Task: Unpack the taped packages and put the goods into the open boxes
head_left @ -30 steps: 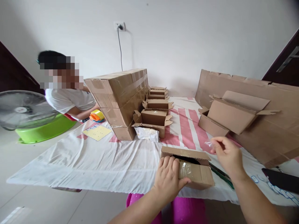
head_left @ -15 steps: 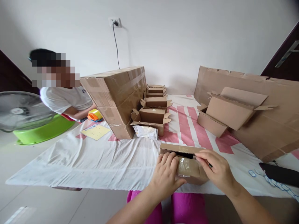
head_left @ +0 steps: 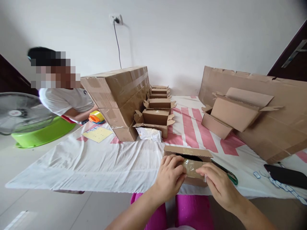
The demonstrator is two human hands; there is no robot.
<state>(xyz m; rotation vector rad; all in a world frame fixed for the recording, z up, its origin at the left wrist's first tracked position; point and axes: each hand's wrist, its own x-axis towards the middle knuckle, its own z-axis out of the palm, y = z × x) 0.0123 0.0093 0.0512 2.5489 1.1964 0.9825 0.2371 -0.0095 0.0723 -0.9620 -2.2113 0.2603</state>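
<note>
A small cardboard box lies in front of me at the table's near edge. Its top is parted along a slit, and something black shows inside. Clear packing tape crosses the near flap. The fingers of my left hand curl over the flap's edge at its left side. At the right, my right hand is closed in a pinch on the tape's end, where a whitish bit sticks out below the fingertips. Close beside the box, a slim dark tool with a green end rests on the cloth, partly hidden by my right hand.
Stacked taped cartons stand left of several open boxes. A white packet leans there. Open boxes and a cardboard sheet are at right, near a black phone-like object. Another person sits at left.
My right hand has let go of the dark tool, which now lies right of the box, and has moved down to the tape. My left hand has shifted slightly on the flap.
</note>
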